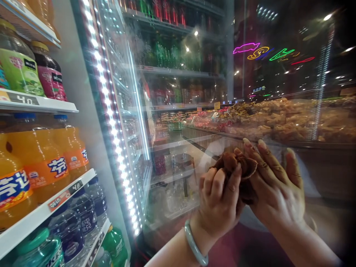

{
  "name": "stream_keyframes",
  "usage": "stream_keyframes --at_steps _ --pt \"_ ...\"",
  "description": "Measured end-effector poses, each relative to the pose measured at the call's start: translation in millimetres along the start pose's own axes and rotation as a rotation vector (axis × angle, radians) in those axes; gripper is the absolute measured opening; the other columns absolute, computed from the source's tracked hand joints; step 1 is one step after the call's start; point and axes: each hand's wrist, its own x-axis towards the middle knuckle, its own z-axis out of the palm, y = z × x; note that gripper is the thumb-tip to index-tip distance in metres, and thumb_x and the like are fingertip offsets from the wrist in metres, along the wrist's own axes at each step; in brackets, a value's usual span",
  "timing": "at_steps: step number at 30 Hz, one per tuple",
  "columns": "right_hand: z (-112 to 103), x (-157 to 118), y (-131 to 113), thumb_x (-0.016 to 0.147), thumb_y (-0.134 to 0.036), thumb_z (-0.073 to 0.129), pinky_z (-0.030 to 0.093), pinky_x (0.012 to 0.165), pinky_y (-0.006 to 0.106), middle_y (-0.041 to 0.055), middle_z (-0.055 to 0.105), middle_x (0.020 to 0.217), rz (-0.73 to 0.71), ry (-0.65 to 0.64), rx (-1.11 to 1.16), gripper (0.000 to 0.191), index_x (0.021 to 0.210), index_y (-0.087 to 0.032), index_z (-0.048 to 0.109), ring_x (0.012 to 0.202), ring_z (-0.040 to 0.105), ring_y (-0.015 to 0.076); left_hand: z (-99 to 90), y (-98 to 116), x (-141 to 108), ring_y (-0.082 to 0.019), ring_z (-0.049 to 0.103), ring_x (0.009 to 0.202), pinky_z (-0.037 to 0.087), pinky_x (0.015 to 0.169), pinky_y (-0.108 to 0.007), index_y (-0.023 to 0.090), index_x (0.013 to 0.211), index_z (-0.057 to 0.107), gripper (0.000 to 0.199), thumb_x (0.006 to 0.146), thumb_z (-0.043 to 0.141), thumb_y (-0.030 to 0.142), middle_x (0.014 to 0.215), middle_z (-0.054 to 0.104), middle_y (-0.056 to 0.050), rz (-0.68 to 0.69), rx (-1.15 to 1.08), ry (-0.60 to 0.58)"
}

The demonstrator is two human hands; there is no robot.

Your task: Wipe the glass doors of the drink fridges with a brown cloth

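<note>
Low and right of centre in the head view, my left hand (219,200), with a pale green bangle (194,243) at its wrist, has its fingers wrapped round a crumpled brown cloth (244,165). The cloth bunches up above the fingers, close to a glass door (172,148) full of reflections. Just to the right, my right hand (278,185) is spread with its fingers stretched out toward the glass. Its thumb side lies beside the cloth, and part of the thumb is hidden.
At the left, cooler shelves (52,105) hold several bottles, among them orange drinks (41,159) and a green bottle (115,243). A bright light strip (111,118) runs down the cooler's edge. A stool (183,163) and heaped goods (278,118) show in or through the glass.
</note>
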Motion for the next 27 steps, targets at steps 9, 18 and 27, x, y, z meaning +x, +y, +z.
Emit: stream_keyframes --at_steps 9,18,27 --pt "2.7 1.8 -2.2 0.094 -0.021 0.063 0.021 0.135 0.05 0.0034 0.055 0.156 0.037 0.035 -0.076 0.066 0.158 -0.026 0.047 0.147 0.052 0.0284 -10.4 -31.1 28.6 -0.031 0.058 0.121 0.051 0.108 -0.048 0.015 0.138 0.059 0.045 0.097 0.06 0.032 0.125 0.063 -0.018 -0.184 0.058 0.115" --pt "22.8 8.9 -52.3 0.102 -0.018 0.051 0.011 0.136 0.054 0.0055 0.05 0.16 0.125 -0.046 0.117 0.06 0.161 -0.022 0.041 0.153 0.044 0.0253 -14.1 -42.8 18.7 -0.027 0.06 0.118 0.052 0.106 -0.042 0.019 0.131 0.063 0.038 0.097 0.064 0.038 0.123 0.065 -0.014 -0.119 -0.006 0.076" --pt "32.0 -8.3 -66.0 0.099 -0.013 0.054 0.024 0.134 0.046 0.0073 0.051 0.159 0.043 -0.051 0.088 0.063 0.161 -0.017 0.04 0.153 0.044 0.024 -18.5 -68.2 -16.1 -0.027 0.061 0.117 0.052 0.105 -0.042 0.019 0.127 0.061 0.034 0.094 0.066 0.026 0.12 0.064 -0.014 -0.037 0.007 0.064"
